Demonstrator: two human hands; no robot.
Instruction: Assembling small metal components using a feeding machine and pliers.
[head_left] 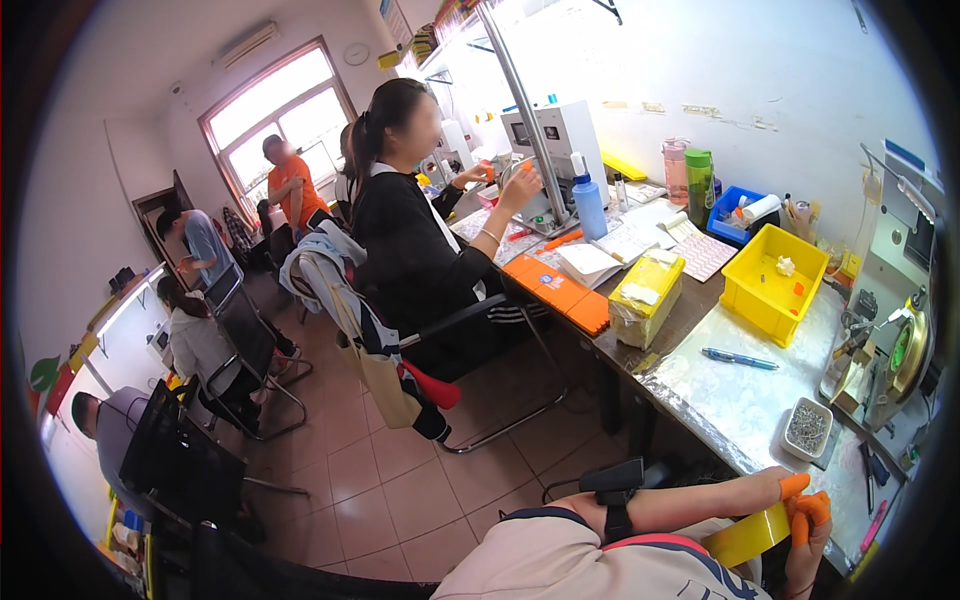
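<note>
My left arm reaches in from the lower edge, a dark strap with a black box round it. My left hand point(778, 487) ends in an orange finger cot, its fingers bent in close to my right hand point(812, 535); what they hold is hidden. My right hand also wears orange finger cots, its fingers closed at the end of a wide, curved, yellow tape-like strip point(748, 536). The strip hangs in front of my light shirt. Just beyond my hands, a small white tray point(808, 429) of tiny metal parts stands on the foil-covered worktop point(700, 395).
A pen point(740, 358), a yellow bin point(760, 310) and a yellow-topped box point(647, 295) are on the bench. A machine with a round disc point(905, 350) stands at the right. A seated co-worker point(415, 240) works farther left; other people sit or stand beyond.
</note>
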